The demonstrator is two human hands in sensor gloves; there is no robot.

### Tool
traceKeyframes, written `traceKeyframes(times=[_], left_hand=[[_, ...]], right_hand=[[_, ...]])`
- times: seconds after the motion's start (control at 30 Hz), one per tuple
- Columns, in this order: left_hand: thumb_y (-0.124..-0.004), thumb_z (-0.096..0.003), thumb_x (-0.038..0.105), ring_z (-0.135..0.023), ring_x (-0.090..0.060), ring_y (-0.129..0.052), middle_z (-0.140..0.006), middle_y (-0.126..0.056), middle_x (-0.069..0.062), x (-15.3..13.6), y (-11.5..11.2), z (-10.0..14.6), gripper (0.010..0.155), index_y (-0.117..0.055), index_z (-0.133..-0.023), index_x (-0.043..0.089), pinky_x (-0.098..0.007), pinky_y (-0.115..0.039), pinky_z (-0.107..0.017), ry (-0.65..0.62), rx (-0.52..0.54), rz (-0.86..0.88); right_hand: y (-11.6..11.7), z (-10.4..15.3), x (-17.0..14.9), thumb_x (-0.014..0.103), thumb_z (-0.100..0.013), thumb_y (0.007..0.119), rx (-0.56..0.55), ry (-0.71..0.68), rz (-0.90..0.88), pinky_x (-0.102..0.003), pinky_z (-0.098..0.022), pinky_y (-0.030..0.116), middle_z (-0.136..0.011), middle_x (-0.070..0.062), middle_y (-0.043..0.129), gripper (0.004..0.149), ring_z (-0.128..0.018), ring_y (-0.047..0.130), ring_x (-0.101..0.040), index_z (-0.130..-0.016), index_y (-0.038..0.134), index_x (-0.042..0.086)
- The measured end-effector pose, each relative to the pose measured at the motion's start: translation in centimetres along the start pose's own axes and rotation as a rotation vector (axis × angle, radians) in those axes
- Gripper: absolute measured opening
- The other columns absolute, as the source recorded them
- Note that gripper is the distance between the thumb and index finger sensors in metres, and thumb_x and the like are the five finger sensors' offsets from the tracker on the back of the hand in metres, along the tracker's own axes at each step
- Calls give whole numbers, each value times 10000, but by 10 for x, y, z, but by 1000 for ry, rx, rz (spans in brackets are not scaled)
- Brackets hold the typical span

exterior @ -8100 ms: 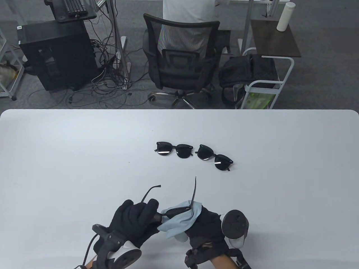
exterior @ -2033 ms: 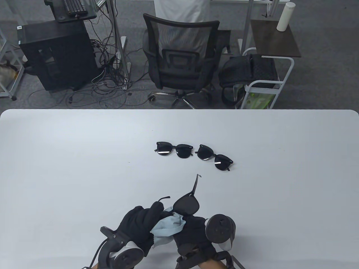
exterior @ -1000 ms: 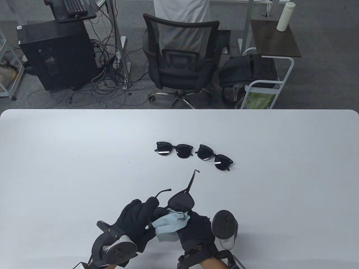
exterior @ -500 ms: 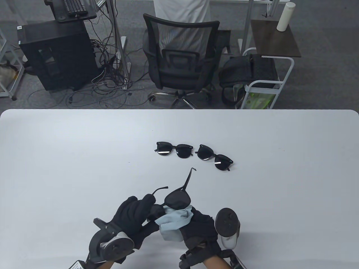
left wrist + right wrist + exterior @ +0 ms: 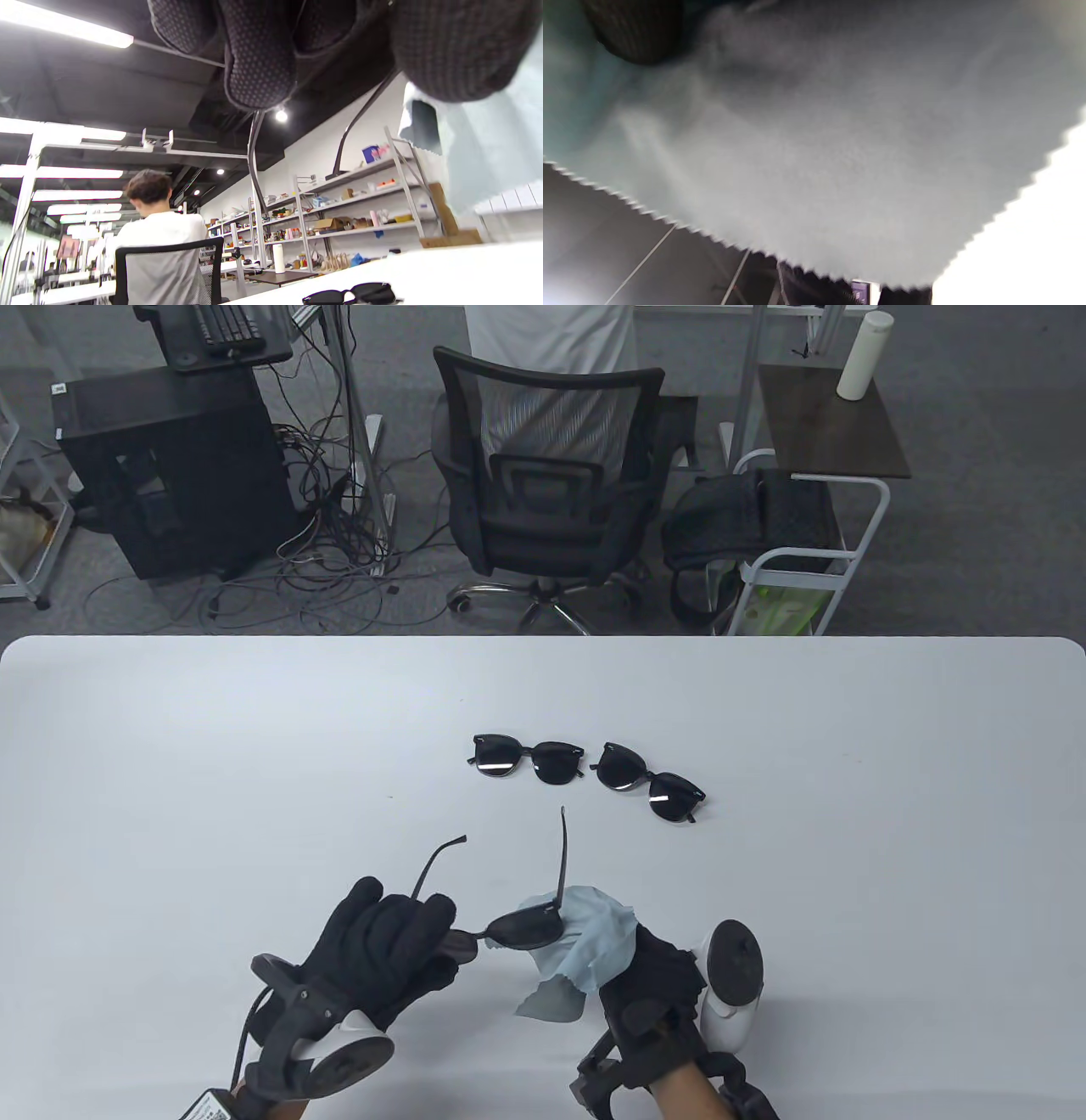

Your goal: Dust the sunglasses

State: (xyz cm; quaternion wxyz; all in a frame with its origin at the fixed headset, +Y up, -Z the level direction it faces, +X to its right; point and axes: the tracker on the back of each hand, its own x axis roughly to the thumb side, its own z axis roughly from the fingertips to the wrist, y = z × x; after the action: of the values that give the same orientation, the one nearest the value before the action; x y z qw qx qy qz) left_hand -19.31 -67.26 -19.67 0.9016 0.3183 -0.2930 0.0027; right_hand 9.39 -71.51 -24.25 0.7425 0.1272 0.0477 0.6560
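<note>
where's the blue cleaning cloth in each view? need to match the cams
Table view: the cloth is low, right of centre, in the right hand, against the right lens of the held sunglasses.
Left wrist view: the cloth hangs at the right edge.
Right wrist view: the cloth fills most of the picture, blurred.
Shared landmark: the white table, also bottom right in both wrist views.
</note>
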Motion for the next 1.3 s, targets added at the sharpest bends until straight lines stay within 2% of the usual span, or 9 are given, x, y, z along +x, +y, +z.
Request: traceKeyframes(times=[0.17,0.27,0.43,0.53,0.67,0.8,0.9,1.13,1.3], left_hand=[[-915,-284,611,-721,-93,-962,-856,-762,198,17,-5,0,890,-474,-1033,421,-441,-705,-720,-82,-33,-67],[-912,-298,605,-741,-97,-952,-884,-741,185,15,-9,0,888,-458,-1040,425,-445,-704,-719,-59,-56,-56],[-844,-352,643,-871,-123,-837,-1101,-424,57,5,-13,-1,962,-259,-1077,401,-457,-672,-730,82,-55,97],[-751,-377,721,-947,-201,-742,-1123,-279,-99,-5,-15,0,1064,-111,-1082,247,-474,-671,-718,249,-50,281],[-700,-375,762,-999,-313,-669,-1091,-265,-233,-14,-33,6,1129,-87,-1051,98,-492,-672,-713,527,-142,948],[-690,-400,734,-989,-284,-715,-1081,-368,-210,-11,-50,11,1101,-55,-1035,96,-444,-705,-709,665,-221,1452],[-682,-418,703,-965,-216,-776,-1070,-465,-152,-9,-52,13,1034,-117,-1049,109,-394,-746,-695,725,-203,1586],[-656,-418,728,-967,-161,-788,-1068,-472,-116,-18,-53,18,1039,-101,-1041,107,-351,-761,-703,775,-95,1645],[-680,-440,684,-929,-155,-841,-1052,-536,-111,-22,-56,19,953,-212,-1063,134,-343,-795,-676,805,-107,1692]], right_hand=[[-5,-4,-4,610,-438,748,-57,126,190,-486,-465,809,-587,-79,1031,671,-514,1027,-295,-743,822,17],[-7,-4,-2,526,-455,745,-65,130,205,-480,-459,810,-558,-63,1042,577,-502,1031,-285,-714,842,20],[-7,-2,1,482,-485,701,-100,112,186,-462,-527,770,-639,-28,1001,508,-608,976,-272,-766,792,69],[-6,-2,2,482,-506,675,-82,58,141,-444,-595,727,-724,2,945,490,-709,912,-255,-821,727,110],[1,0,0,478,-516,690,-39,22,83,-432,-650,681,-786,26,897,478,-789,845,-240,-856,676,143],[13,1,1,482,-513,718,0,-22,85,-414,-684,650,-814,50,872,471,-836,804,-219,-869,652,179],[19,2,2,487,-504,746,24,-32,100,-406,-693,642,-814,64,871,472,-847,794,-211,-865,652,198],[36,2,-5,494,-491,764,100,-10,171,-398,-679,664,-785,73,896,467,-828,821,-200,-844,674,203],[39,1,-9,495,-490,762,104,17,180,-397,-676,669,-785,74,895,469,-826,824,-198,-845,674,201]])
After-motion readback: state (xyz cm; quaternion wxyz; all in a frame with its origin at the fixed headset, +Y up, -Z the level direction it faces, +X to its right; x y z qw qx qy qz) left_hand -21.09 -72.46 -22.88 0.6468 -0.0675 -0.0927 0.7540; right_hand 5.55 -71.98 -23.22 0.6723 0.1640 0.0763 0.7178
